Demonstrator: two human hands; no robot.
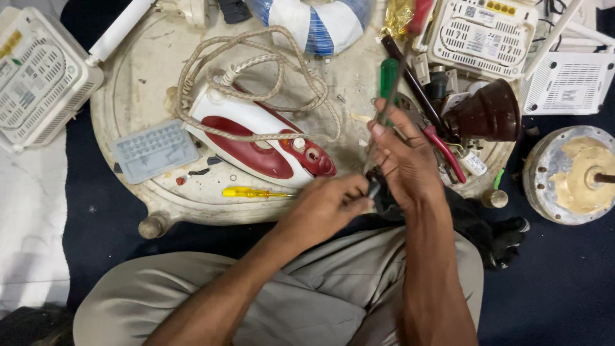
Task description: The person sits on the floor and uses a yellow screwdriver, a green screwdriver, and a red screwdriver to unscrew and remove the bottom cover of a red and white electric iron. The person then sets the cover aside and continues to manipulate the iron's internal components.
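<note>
Right hand (407, 160) clamped on green-handled screwdriver (388, 80), shaft angled down to small dark part (378, 191) pinched in left hand (333, 202) fingers at counter (147, 70) front edge, beside red-white iron (262, 138). Advisable: keep tip seated, part braced steady.

white-and-maroon steam iron (259, 138) wrapped in its braided cord; small yellow-handled screwdriver (251, 192) just below; grey plastic bit case (154, 151) off left; white vented router box (38, 77) further out
</note>
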